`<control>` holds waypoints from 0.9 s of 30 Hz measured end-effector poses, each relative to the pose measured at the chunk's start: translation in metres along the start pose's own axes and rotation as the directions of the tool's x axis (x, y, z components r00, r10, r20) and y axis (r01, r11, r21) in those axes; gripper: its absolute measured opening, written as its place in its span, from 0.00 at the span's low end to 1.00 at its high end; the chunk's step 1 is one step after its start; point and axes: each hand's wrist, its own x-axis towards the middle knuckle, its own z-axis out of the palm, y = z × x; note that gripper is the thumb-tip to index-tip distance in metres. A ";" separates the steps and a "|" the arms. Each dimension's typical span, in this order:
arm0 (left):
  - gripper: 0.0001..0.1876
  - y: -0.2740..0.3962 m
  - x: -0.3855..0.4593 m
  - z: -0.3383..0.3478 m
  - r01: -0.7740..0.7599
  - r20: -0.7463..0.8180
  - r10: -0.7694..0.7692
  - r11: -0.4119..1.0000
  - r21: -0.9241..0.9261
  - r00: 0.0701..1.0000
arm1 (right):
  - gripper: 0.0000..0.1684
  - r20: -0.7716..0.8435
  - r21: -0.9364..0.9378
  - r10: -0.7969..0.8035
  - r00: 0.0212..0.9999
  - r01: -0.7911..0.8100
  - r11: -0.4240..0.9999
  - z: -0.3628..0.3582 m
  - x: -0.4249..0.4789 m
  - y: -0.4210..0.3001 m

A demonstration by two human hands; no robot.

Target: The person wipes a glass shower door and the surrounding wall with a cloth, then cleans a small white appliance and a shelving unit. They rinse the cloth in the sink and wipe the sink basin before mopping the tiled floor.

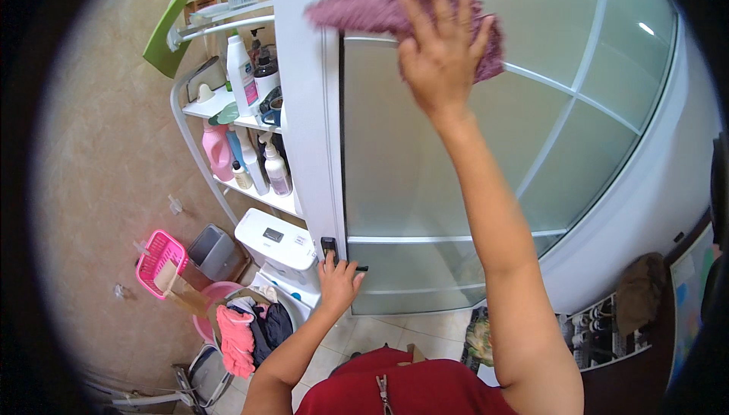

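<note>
My right hand [441,67] is raised at the top of the view, fingers spread. Under it is a fluffy mauve cleaning cloth [364,9], pressed flat against the frosted glass panel [410,147] of a white-framed door. One end of the cloth reaches left over the door frame [310,102], and the cloth is blurred. Lower down, my left hand [340,283] lies over the black door handle [362,268] at the frame's edge. The handle's tip shows past my thumb, and its black plate [328,245] shows above my fingers.
Left of the door, a white rack [199,108] holds several bottles. Below are a white toilet tank [275,238], a pink basket [161,261], a grey bin [212,250] and a tub heaped with clothes [236,335]. A shoe rack [595,329] stands at the lower right.
</note>
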 end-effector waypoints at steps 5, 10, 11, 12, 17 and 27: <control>0.17 0.026 -0.044 -0.033 -0.014 0.011 0.015 0.997 -0.076 1.000 | 0.35 0.175 0.053 0.118 0.978 -0.129 0.990 -0.064 -0.074 0.005; 0.25 0.034 -0.047 -0.104 -0.011 -0.415 -0.108 0.962 -0.274 0.903 | 0.25 0.411 0.327 -0.389 0.824 0.265 0.907 -0.140 -0.268 -0.027; 0.27 0.034 -0.037 -0.119 0.023 -0.519 -0.172 0.960 -0.281 0.837 | 0.21 0.380 0.411 -0.481 0.790 0.322 0.853 -0.152 -0.292 -0.030; 0.27 0.031 -0.023 -0.135 0.070 -0.485 -0.262 0.923 -0.379 0.834 | 0.20 0.446 0.425 -0.507 0.738 0.324 0.845 -0.159 -0.303 -0.029; 0.38 0.028 0.031 -0.173 0.335 0.234 -0.457 0.152 -0.930 0.858 | 0.15 0.374 0.420 -0.450 0.811 0.285 0.862 -0.179 -0.236 -0.041; 0.29 0.042 -0.005 -0.196 0.396 0.362 -0.285 0.069 -0.916 0.888 | 0.24 -0.015 0.473 -0.091 0.996 0.087 0.877 -0.178 0.073 -0.144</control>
